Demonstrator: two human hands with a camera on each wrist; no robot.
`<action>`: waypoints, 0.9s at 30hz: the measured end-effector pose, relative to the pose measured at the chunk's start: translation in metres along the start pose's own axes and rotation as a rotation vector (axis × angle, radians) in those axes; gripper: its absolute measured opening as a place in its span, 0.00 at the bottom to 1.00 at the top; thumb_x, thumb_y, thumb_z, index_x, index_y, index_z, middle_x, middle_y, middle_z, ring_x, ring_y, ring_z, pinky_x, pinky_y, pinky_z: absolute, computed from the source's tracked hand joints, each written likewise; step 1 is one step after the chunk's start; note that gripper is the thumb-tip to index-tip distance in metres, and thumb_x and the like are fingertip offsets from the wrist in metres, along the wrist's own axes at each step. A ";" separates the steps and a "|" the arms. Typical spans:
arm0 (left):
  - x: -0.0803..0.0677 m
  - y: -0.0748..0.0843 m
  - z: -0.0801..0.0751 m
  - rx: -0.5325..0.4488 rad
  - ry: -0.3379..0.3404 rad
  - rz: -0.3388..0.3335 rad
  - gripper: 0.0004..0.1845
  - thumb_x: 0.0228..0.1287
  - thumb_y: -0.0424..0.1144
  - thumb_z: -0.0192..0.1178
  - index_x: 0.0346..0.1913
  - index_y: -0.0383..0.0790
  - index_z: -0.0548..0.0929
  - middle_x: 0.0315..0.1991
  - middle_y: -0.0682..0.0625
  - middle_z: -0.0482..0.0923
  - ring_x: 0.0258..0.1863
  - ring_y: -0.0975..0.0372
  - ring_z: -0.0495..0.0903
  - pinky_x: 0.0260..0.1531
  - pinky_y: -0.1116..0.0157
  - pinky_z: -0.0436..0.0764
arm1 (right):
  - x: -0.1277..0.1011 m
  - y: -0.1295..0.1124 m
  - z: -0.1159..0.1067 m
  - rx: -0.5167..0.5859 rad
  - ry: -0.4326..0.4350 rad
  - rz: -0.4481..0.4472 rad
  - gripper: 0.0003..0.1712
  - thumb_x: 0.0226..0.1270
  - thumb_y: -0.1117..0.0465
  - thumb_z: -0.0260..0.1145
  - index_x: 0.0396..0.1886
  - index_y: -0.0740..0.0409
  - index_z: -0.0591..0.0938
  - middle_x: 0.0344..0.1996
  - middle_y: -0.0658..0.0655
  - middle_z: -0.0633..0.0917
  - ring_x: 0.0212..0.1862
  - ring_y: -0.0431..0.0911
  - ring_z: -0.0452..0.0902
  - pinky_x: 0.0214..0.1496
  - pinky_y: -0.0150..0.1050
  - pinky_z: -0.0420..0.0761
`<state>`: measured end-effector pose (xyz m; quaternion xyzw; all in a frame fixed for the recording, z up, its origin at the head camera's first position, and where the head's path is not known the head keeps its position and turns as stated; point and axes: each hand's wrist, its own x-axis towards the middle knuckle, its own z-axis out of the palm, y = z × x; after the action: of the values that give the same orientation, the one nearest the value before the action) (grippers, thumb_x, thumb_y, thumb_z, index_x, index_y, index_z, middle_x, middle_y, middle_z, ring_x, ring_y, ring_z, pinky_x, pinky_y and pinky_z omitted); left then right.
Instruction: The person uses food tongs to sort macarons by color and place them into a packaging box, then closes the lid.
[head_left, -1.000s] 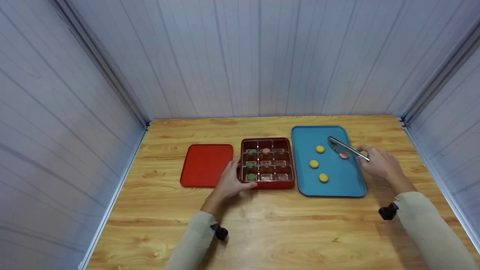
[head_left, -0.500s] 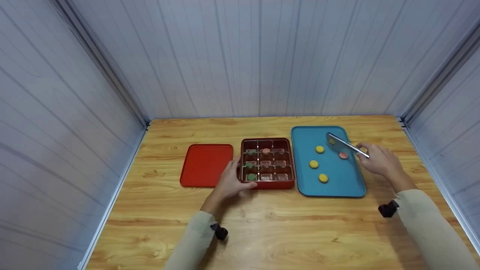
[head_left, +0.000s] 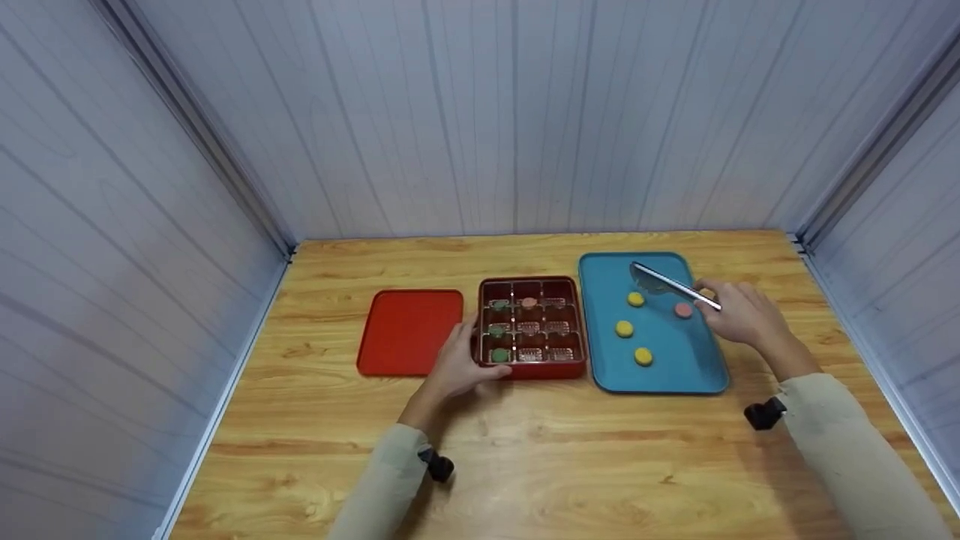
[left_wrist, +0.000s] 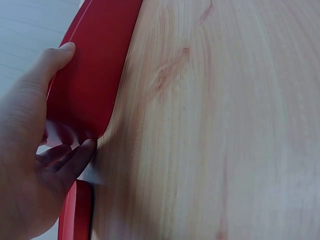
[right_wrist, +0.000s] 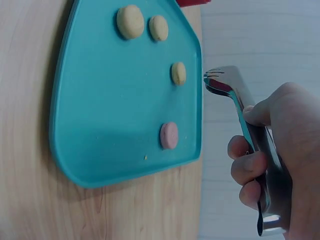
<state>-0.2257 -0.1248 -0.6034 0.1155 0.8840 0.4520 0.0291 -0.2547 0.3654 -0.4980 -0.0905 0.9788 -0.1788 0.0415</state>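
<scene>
My right hand (head_left: 744,315) holds metal serving tongs (head_left: 679,287), their heads raised over the blue tray (head_left: 667,375); the right wrist view shows fingers and thumb wrapped round the arms. No macaron shows between the tong heads. On the tray lie three yellow macarons (head_left: 643,356) and a pink macaron (head_left: 682,310). My left hand (head_left: 456,364) grips the near left corner of a red box (head_left: 544,370), thumb on its front wall and fingers along its side. Inside, a clear divided insert holds green macarons (head_left: 500,355) down the left column and a pink macaron (head_left: 529,303) in the back middle compartment.
A flat red lid (head_left: 409,330) lies left of the box, close by my left hand. The tray stands right beside the box. Pale panel walls (head_left: 480,120) enclose the wooden table (head_left: 585,465) at the back and both sides.
My right hand has shifted left and slightly away from me, carrying the tongs further over the tray. The left hand stays at the box corner, and the macarons keep their places.
</scene>
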 end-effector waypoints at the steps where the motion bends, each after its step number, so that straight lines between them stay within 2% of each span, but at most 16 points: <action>1: 0.000 0.000 0.000 0.000 -0.001 0.001 0.71 0.55 0.64 0.86 0.91 0.37 0.57 0.77 0.30 0.73 0.73 0.35 0.78 0.78 0.30 0.75 | 0.000 -0.002 0.000 0.003 -0.001 -0.002 0.21 0.87 0.57 0.60 0.69 0.64 0.83 0.24 0.56 0.80 0.23 0.46 0.68 0.25 0.40 0.66; 3: 0.003 -0.008 0.003 0.019 0.011 0.023 0.69 0.56 0.67 0.84 0.91 0.37 0.58 0.75 0.32 0.74 0.71 0.38 0.79 0.76 0.34 0.78 | 0.001 -0.006 0.000 0.005 0.003 -0.013 0.22 0.87 0.57 0.61 0.69 0.64 0.83 0.25 0.57 0.81 0.23 0.46 0.68 0.25 0.40 0.66; 8: 0.008 -0.022 0.008 0.066 0.043 0.056 0.72 0.53 0.75 0.81 0.90 0.38 0.60 0.71 0.35 0.77 0.67 0.42 0.82 0.70 0.37 0.83 | 0.003 -0.017 -0.002 0.003 0.014 -0.036 0.22 0.86 0.58 0.62 0.70 0.63 0.84 0.26 0.58 0.82 0.22 0.46 0.69 0.24 0.39 0.66; 10: 0.007 -0.019 0.008 0.055 0.039 0.041 0.74 0.50 0.73 0.84 0.91 0.39 0.59 0.72 0.36 0.77 0.69 0.42 0.82 0.71 0.35 0.82 | 0.004 -0.022 -0.002 0.004 0.011 -0.042 0.21 0.86 0.57 0.63 0.70 0.62 0.84 0.26 0.57 0.82 0.22 0.46 0.69 0.24 0.39 0.66; 14: 0.007 -0.019 0.008 0.051 0.042 0.036 0.73 0.50 0.74 0.84 0.91 0.41 0.60 0.72 0.38 0.78 0.69 0.43 0.82 0.72 0.36 0.82 | 0.005 -0.031 0.000 0.013 0.007 -0.062 0.20 0.86 0.57 0.64 0.68 0.61 0.84 0.27 0.56 0.84 0.23 0.46 0.71 0.25 0.39 0.67; 17: 0.004 -0.007 0.003 0.023 0.015 0.004 0.71 0.52 0.66 0.86 0.91 0.38 0.59 0.74 0.34 0.76 0.72 0.40 0.80 0.75 0.34 0.79 | 0.007 -0.038 0.001 0.018 0.006 -0.078 0.19 0.86 0.58 0.64 0.68 0.61 0.84 0.26 0.56 0.84 0.23 0.46 0.71 0.25 0.39 0.67; 20: 0.003 -0.002 0.001 0.014 0.001 -0.019 0.70 0.53 0.61 0.88 0.91 0.39 0.58 0.75 0.34 0.75 0.73 0.39 0.79 0.77 0.34 0.78 | 0.009 -0.045 0.002 0.021 -0.002 -0.085 0.19 0.87 0.58 0.64 0.69 0.60 0.84 0.24 0.56 0.81 0.22 0.46 0.69 0.25 0.39 0.66; 24: 0.006 -0.012 0.006 0.046 0.029 0.009 0.71 0.52 0.69 0.85 0.91 0.41 0.60 0.73 0.36 0.76 0.70 0.42 0.81 0.73 0.37 0.82 | 0.013 -0.054 0.005 0.033 -0.010 -0.099 0.19 0.87 0.57 0.63 0.69 0.59 0.85 0.24 0.55 0.79 0.22 0.46 0.69 0.25 0.39 0.66; 26: 0.005 -0.011 0.004 0.033 0.029 0.023 0.70 0.52 0.69 0.85 0.90 0.39 0.61 0.72 0.35 0.76 0.69 0.41 0.81 0.72 0.35 0.81 | 0.015 -0.058 0.006 0.037 -0.004 -0.119 0.19 0.87 0.58 0.64 0.69 0.58 0.85 0.23 0.54 0.79 0.21 0.45 0.68 0.24 0.39 0.65; 27: 0.007 -0.017 0.007 0.050 0.039 0.039 0.70 0.54 0.72 0.83 0.90 0.40 0.61 0.72 0.35 0.77 0.68 0.42 0.81 0.71 0.37 0.83 | 0.015 -0.060 0.007 0.040 -0.001 -0.128 0.18 0.87 0.58 0.64 0.68 0.58 0.85 0.22 0.54 0.80 0.21 0.45 0.68 0.23 0.38 0.65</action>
<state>-0.2344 -0.1271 -0.6209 0.1243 0.8930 0.4326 0.0001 -0.2593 0.3049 -0.4843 -0.1524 0.9672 -0.2005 0.0321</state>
